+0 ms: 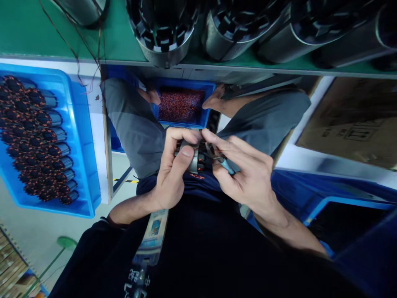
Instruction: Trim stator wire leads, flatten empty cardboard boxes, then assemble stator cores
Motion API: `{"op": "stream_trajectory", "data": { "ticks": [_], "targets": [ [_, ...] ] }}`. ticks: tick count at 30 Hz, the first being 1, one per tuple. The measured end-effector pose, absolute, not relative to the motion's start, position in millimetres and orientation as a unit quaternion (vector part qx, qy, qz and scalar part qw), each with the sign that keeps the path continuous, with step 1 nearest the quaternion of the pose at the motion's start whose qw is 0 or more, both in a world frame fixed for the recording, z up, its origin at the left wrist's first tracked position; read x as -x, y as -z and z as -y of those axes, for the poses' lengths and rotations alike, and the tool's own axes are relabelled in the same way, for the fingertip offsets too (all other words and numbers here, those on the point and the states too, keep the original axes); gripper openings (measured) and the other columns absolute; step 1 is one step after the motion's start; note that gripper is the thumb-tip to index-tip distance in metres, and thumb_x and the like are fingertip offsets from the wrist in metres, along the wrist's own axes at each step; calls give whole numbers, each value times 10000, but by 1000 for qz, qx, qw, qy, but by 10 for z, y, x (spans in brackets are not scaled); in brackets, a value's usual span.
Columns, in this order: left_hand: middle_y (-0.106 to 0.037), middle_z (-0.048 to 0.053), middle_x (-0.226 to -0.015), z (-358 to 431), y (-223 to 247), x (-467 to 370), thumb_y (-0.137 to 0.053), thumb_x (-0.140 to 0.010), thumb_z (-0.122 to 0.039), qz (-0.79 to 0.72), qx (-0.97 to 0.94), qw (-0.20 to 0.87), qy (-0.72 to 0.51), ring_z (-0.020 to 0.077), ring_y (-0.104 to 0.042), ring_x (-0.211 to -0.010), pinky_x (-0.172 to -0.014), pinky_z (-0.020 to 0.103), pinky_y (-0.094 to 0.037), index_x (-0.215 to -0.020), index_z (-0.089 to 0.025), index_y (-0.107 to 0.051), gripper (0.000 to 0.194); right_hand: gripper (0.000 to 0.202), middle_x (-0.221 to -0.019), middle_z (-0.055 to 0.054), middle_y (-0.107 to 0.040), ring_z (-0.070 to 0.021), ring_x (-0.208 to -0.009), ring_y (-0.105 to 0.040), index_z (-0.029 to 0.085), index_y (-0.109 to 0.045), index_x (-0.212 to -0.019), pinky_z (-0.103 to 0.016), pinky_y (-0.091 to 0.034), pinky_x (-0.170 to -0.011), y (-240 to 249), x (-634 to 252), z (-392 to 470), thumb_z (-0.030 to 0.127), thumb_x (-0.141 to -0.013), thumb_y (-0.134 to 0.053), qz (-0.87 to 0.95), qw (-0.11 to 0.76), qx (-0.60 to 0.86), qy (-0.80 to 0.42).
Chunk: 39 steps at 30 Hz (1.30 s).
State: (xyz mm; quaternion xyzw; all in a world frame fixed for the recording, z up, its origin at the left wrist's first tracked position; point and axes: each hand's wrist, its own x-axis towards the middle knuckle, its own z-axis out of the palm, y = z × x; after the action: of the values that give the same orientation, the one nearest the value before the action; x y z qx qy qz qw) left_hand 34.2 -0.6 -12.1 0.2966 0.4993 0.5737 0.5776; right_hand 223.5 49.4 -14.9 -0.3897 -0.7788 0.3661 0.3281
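My left hand (172, 169) is closed around a small motor stator (194, 161), a grey metal core with black insulation and copper windings. Its thumb lies along the metal side. In my right hand (246, 169) is a pair of small cutting pliers with a blue handle (228, 165), its metal jaws close to the winding end of the stator. The fingertips of both hands nearly meet above the stator. My fingers partly hide the jaws, so whether they touch a wire cannot be made out. Reddish wire ends (197, 176) show just below the stator.
A blue tray (82, 165) at left holds many-rowed wound stators. Large metal cylinders (167, 54) line the green bench edge (118, 45) ahead. Between my feet sits a blue bin (186, 122) of reddish wire scraps. A cardboard box (350, 120) lies at right.
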Motion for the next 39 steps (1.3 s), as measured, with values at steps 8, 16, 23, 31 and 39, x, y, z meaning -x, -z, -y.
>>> {"op": "stream_trajectory", "data": {
  "ticks": [8,16,23,31,39],
  "targets": [
    [-777,81,-1291,-36,163,-357,-766,-1237,-582,-521,-247,569,-586,247,-791,-1208,-1105,395,-688,-1221,-276,-671,322,510,-1073,-48,-923,-189,-748,-712,258,-874,-1634,-338,-710,-799,230,-2210,-467,180,-1153,-726,797,294,429,-308],
    [-753,28,-1214,-20,398,-35,-886,-1145,-633,-540,-126,587,-590,163,-744,-961,-820,260,-654,-1237,-295,-671,412,475,-1531,-74,-899,-254,-1242,-956,207,-891,-1613,-350,-735,-1187,588,-1965,-705,213,-1160,-750,709,255,467,-463],
    [-772,71,-1332,373,22,1519,-1033,-997,-669,-751,-363,259,-487,227,-808,-1118,-977,352,-725,-1490,-324,-723,677,488,-1063,-144,-965,-245,-781,-884,262,-971,-1502,-366,-699,-893,930,-2237,-719,334,-1029,-878,659,107,596,-446],
    [-855,132,-1429,-13,19,3287,-1139,-790,-620,-852,-467,76,-222,280,-859,-1128,-1020,452,-766,-1540,-243,-677,958,698,-859,-77,-882,-351,-753,-854,377,-923,-1566,-496,-673,-846,1127,-2183,-782,617,-917,-833,611,-74,598,-514],
    [-856,156,-1451,-704,471,3561,-1060,-904,-312,-833,-551,55,4,404,-782,-1410,-1400,621,-538,-1457,-171,-758,645,803,-1114,-158,-952,-454,-926,-907,252,-948,-1491,-558,-706,-991,970,-1988,-742,688,-855,-725,649,-14,568,-505]
  ]
}}
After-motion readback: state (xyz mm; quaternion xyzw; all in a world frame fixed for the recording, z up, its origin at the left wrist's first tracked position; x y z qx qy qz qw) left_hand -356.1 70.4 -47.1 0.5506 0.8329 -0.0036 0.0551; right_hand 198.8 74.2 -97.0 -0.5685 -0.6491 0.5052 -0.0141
